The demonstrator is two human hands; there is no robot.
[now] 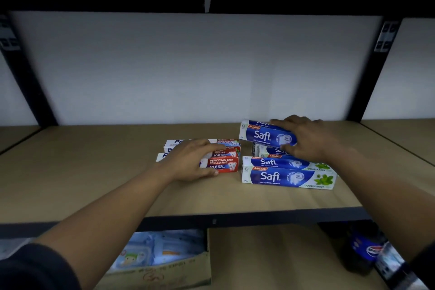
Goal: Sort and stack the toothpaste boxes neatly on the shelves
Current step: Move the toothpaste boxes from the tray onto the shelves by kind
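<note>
On the wooden shelf (94,183) lie two groups of toothpaste boxes. At centre, several red-and-white boxes (226,164) lie side by side; my left hand (190,162) rests on them, fingers over the tops and thumb at the front. To the right, blue Safi boxes lie in a row, the nearest one (288,178) at the front. My right hand (306,139) grips another blue Safi box (261,133), held tilted just above a Safi box (270,150) at the back of that row.
The shelf has a white back panel (188,66) and black uprights (30,87) at both sides. Below it, a cardboard box (164,271) of packaged goods sits at left and dark bottles (367,252) at right.
</note>
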